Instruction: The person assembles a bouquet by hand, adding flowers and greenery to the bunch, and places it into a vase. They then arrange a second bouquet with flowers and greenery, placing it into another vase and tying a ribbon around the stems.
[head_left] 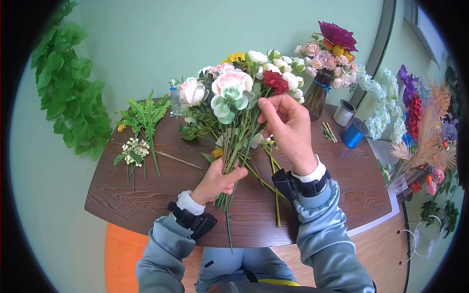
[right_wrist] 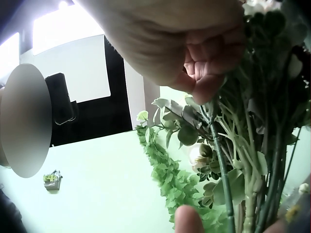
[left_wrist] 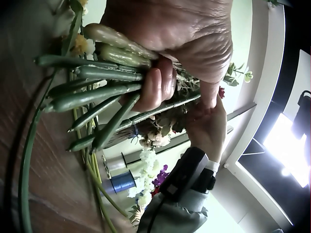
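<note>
My left hand [head_left: 218, 181] grips the bundled green stems [left_wrist: 92, 97] of an artificial bouquet low down, the cut ends poking out below the fist. The bouquet has pale pink roses [head_left: 193, 92], a green succulent-like bloom [head_left: 228, 103], white buds and a sunflower [head_left: 235, 57]. At its right side my right hand [head_left: 288, 124] pinches a green stem [right_wrist: 221, 165] between thumb and fingers, just beneath a dark red flower [head_left: 276, 82]. That stem runs down along the bundle towards the left hand.
Loose stems [head_left: 273, 195] lie under the bouquet. Fern sprigs [head_left: 149, 119] and white berries [head_left: 134, 150] rest at left. A vase of flowers [head_left: 320, 93], a silver spool [head_left: 344, 113] and a blue spool [head_left: 354, 134] stand at right. More flowers crowd beyond the right table edge.
</note>
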Tool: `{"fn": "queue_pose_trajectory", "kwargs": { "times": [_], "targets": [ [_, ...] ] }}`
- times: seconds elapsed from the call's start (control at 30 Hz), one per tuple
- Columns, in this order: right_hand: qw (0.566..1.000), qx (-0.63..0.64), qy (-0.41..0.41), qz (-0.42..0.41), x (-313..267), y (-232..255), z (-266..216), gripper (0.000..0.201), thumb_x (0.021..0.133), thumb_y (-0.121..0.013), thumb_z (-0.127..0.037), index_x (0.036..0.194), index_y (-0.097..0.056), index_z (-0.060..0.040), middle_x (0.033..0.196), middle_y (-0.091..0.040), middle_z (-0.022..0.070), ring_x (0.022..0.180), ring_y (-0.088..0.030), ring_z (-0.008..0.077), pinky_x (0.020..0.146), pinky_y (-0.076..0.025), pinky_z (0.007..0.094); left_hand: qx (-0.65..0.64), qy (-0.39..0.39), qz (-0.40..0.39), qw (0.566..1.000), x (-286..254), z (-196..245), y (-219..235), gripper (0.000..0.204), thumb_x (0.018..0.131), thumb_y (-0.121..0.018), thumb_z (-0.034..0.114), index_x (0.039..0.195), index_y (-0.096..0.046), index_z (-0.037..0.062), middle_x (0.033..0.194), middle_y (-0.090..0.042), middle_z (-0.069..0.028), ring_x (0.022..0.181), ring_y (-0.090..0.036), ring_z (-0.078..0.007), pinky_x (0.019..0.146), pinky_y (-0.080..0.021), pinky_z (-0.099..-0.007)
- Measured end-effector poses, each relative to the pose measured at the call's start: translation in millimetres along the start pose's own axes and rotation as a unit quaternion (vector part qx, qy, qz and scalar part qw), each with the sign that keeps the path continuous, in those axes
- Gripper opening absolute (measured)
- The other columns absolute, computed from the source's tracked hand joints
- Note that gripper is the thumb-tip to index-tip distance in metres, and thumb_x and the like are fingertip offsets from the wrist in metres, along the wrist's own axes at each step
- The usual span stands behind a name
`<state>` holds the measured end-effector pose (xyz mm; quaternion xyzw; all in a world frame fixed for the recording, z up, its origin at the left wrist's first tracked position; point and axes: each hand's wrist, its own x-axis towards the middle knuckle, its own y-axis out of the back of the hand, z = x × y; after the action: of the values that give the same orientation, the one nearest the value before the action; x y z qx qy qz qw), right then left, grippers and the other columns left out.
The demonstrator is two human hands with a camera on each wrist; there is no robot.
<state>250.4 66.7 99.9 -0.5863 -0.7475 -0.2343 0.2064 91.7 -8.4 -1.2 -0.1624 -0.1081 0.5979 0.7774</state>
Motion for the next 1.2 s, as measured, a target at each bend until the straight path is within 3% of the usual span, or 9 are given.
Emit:
{"fn": "queue_pose_trajectory", "kwargs": {
  "times": [0.07,0.17,0.5,0.67,0.77,0.93,1.1,1.13,1.2],
  "targets": [
    [1.000,0.007,-0.022,-0.007,0.1,2.5,-1.8,0.019,0.087,-0.062,-0.017,0.083,-0.061,0.0012,0.061,-0.061,0.0028,0.045,-0.052,0.0052,0.041,-0.039,0.0194,0.134,-0.046,0.055,0.988,-2.9,5.3,-8.6,0.028,0.083,-0.067,0.012,0.089,-0.040,0.0094,0.064,-0.037,0.0043,0.045,-0.032,-0.0014,0.038,-0.025,-0.0184],
    [0.997,0.038,-0.052,-0.048,-0.1,7.2,-7.4,0.019,0.088,-0.061,-0.018,0.083,-0.060,0.0004,0.061,-0.060,0.0020,0.044,-0.050,0.0048,0.040,-0.038,0.0191,0.102,-0.030,0.054,0.993,-1.3,3.2,-1.1,0.037,0.076,-0.074,0.008,0.091,-0.040,0.0080,0.064,-0.039,0.0044,0.047,-0.035,-0.0015,0.039,-0.027,-0.0183],
    [0.991,0.077,-0.097,-0.059,-0.3,8.5,-10.3,0.020,0.088,-0.062,-0.019,0.084,-0.060,0.0003,0.060,-0.059,0.0012,0.043,-0.048,0.0047,0.039,-0.036,0.0189,0.151,-0.049,0.012,0.987,-4.8,8.6,-3.4,0.036,0.076,-0.072,0.004,0.089,-0.039,0.0090,0.062,-0.038,0.0045,0.046,-0.034,-0.0022,0.039,-0.025,-0.0193],
    [0.993,0.048,-0.093,-0.044,-0.4,7.1,-10.1,0.021,0.087,-0.063,-0.019,0.082,-0.062,0.0005,0.059,-0.059,0.0017,0.043,-0.049,0.0044,0.039,-0.037,0.0189,0.071,-0.013,0.003,0.997,-2.2,2.3,5.6,0.022,0.081,-0.058,-0.001,0.085,-0.039,0.0096,0.063,-0.038,0.0041,0.044,-0.029,-0.0016,0.038,-0.020,-0.0187],
    [0.996,0.016,-0.080,-0.036,-2.4,5.7,-12.0,0.021,0.085,-0.065,-0.019,0.081,-0.063,0.0011,0.057,-0.059,0.0016,0.044,-0.050,0.0045,0.040,-0.038,0.0189,0.033,0.000,-0.008,0.999,-2.3,4.9,7.0,0.018,0.082,-0.053,-0.002,0.084,-0.039,0.0093,0.063,-0.035,0.0045,0.044,-0.027,-0.0017,0.038,-0.018,-0.0187],
    [0.992,-0.092,0.080,0.002,-12.4,5.6,-16.8,0.020,0.080,-0.069,-0.018,0.075,-0.064,0.0012,0.054,-0.059,0.0038,0.045,-0.050,0.0052,0.042,-0.039,0.0222,0.028,-0.019,0.006,0.999,-4.1,9.1,13.8,0.018,0.079,-0.052,-0.003,0.085,-0.040,0.0089,0.063,-0.037,0.0037,0.044,-0.028,-0.0024,0.038,-0.018,-0.0196],
    [0.976,-0.181,0.072,-0.098,-20.0,-5.6,-19.3,0.023,0.081,-0.066,-0.024,0.078,-0.067,-0.0008,0.056,-0.061,0.0105,0.048,-0.060,0.0247,0.047,-0.045,0.0330,-0.002,-0.051,0.011,0.999,-6.6,12.3,17.4,0.019,0.076,-0.052,-0.005,0.086,-0.041,0.0080,0.065,-0.040,0.0021,0.045,-0.029,-0.0031,0.038,-0.018,-0.0204],
    [0.976,-0.181,0.073,-0.096,-20.4,-9.9,-13.6,0.023,0.081,-0.066,-0.024,0.078,-0.067,-0.0008,0.056,-0.061,0.0105,0.048,-0.060,0.0247,0.047,-0.045,0.0330,-0.006,-0.051,0.010,0.999,-7.0,12.3,17.6,0.020,0.076,-0.052,-0.005,0.088,-0.041,0.0079,0.066,-0.040,0.0021,0.045,-0.029,-0.0031,0.038,-0.018,-0.0204],
    [0.965,-0.219,0.096,-0.112,-22.8,-18.3,-5.3,0.020,0.081,-0.068,-0.020,0.081,-0.067,0.0004,0.057,-0.061,0.0075,0.047,-0.055,0.0120,0.047,-0.044,0.0261,-0.007,-0.051,0.010,0.999,-7.7,12.2,17.8,0.022,0.075,-0.052,-0.005,0.089,-0.041,0.0078,0.067,-0.040,0.0020,0.045,-0.029,-0.0031,0.039,-0.019,-0.0204]
  ]
}}
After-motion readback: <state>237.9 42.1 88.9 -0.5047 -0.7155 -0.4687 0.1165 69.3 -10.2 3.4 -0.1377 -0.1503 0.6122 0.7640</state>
